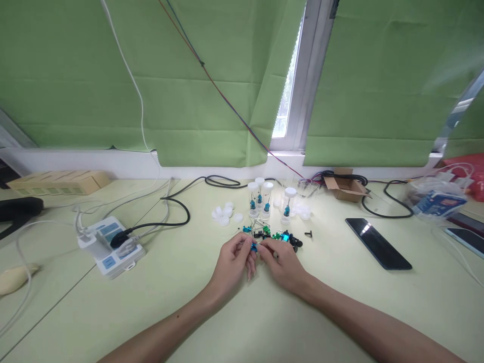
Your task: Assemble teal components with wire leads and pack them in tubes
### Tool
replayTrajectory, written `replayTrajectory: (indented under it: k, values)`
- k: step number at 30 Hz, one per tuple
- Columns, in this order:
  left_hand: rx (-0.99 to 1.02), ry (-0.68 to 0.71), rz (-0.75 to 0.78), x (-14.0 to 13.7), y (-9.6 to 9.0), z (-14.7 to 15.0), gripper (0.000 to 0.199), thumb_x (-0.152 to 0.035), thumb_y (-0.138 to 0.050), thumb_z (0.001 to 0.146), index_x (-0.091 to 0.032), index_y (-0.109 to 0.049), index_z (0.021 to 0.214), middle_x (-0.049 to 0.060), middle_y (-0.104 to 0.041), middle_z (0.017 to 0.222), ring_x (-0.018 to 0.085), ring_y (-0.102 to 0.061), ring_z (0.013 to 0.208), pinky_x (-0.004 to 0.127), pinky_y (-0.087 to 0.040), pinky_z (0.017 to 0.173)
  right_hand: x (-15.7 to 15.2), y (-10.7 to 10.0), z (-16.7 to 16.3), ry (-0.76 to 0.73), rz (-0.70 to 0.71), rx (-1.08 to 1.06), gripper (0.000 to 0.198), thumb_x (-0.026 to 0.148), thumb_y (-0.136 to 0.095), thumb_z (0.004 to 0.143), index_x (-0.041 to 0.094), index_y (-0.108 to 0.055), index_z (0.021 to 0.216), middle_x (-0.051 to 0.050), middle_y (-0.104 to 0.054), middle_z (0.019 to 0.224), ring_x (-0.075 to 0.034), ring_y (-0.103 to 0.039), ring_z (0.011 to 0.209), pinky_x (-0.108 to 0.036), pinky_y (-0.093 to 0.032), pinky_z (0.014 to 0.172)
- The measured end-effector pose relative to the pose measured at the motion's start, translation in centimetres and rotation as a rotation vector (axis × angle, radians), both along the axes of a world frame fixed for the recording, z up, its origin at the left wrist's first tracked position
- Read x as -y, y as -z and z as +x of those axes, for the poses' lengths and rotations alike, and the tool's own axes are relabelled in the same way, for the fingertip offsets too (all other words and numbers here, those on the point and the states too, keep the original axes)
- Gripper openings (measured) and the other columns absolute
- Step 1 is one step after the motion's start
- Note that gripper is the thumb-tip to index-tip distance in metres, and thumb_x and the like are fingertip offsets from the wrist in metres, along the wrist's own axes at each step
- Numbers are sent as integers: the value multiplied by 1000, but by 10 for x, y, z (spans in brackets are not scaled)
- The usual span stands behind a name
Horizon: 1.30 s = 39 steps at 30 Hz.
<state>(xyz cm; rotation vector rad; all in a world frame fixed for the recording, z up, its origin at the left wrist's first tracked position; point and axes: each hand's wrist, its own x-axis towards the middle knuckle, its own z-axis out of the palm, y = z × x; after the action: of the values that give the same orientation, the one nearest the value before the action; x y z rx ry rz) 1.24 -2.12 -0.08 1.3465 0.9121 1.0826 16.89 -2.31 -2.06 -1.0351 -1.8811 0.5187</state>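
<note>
Between the fingertips of my left hand [235,256] is a small shiny blue part [253,247], whose exact kind is too small to make out. My right hand [282,262] meets it from the right with thumb and forefinger pinched; what they grip is hidden. Just beyond my hands lie loose small parts: a blue piece [247,229], a green piece [266,230], and several black ones [297,242]. Behind them stand several clear vials with white caps, among them a right-hand vial [289,205], with blue parts and thin rods inside.
White round caps [223,216] lie left of the vials. A power strip [113,247] with plugs and cables sits at left. On the right are a black phone [378,244], a small open cardboard box [345,186] and a plastic bag [433,199]. Yellowish boxes [58,182] stand far left.
</note>
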Motion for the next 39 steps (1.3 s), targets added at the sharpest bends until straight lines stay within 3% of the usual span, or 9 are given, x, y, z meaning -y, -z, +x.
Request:
replayTrajectory:
  k: [2, 6, 8, 17, 23, 29, 39]
  values:
    - [3, 1, 6, 0, 0, 0, 29, -47, -53, 91, -18, -53, 83, -4, -56, 58, 10, -51, 42, 21, -41, 40, 0, -1, 0, 7, -7, 0, 34, 28, -42, 100, 19, -55, 69, 1, -56, 63, -13, -50, 58, -26, -39, 59]
    - [-9, -16, 28, -1, 0, -1, 29, -46, -52, 92, -19, -54, 83, -4, -55, 54, 11, -51, 42, 22, -41, 41, 2, -2, 0, -5, -45, -69, 12, 28, -53, 95, 19, -60, 94, -1, -65, 75, -15, -58, 65, -26, -45, 62]
    - [-23, -22, 35, -1, 0, -1, 29, -46, -51, 92, -19, -54, 82, -4, -53, 50, 11, -50, 41, 22, -41, 42, 4, -3, 1, -7, -41, -82, 12, 28, -59, 91, 19, -59, 99, -2, -65, 76, -16, -59, 66, -27, -47, 63]
    - [-24, -18, 17, 0, -3, 0, 32, -49, -53, 90, -19, -54, 81, -5, -53, 48, 11, -49, 39, 22, -40, 41, 2, -1, 1, -49, -46, -69, 8, 24, -54, 93, 19, -60, 91, -2, -65, 77, -15, -58, 66, -27, -46, 63]
    - [8, -3, 5, 0, -1, 1, 30, -48, -54, 90, -19, -53, 83, -4, -54, 55, 11, -51, 41, 22, -41, 40, 1, -1, 0, -10, -52, -16, 30, 27, -45, 98, 20, -54, 71, 1, -57, 65, -13, -50, 58, -26, -40, 58]
    - [-9, -17, 18, 0, -2, 1, 30, -47, -53, 91, -19, -54, 81, -5, -53, 49, 11, -49, 39, 21, -39, 41, 3, -2, 1, -39, -66, -88, 10, 26, -55, 93, 19, -60, 98, -2, -67, 78, -15, -60, 68, -27, -47, 64]
    - [-14, -8, 36, -1, 1, 0, 29, -46, -53, 92, -19, -54, 81, -4, -54, 49, 10, -50, 40, 21, -40, 42, 2, 0, 1, -50, -54, -91, 5, 24, -55, 93, 20, -57, 93, -2, -66, 77, -16, -60, 68, -27, -48, 64]
